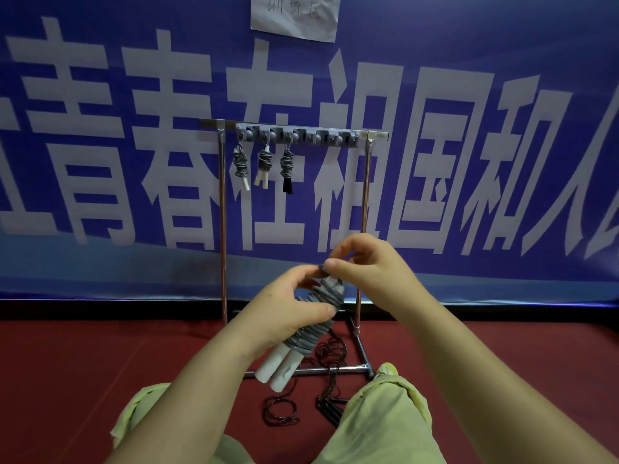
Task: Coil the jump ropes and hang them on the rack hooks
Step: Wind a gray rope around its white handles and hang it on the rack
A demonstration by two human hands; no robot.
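Coiled jump rope (313,324) in both hands

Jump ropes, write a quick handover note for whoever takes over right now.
Left hand grips the grey rope bundle around its middle, white handles pointing down.
Right hand pinches the rope end at the top of the bundle.
Done: three coiled ropes hang on the rack hooks.
Left: finish and hang this bundle, then coil the dark rope lying loose on the floor by the rack base.
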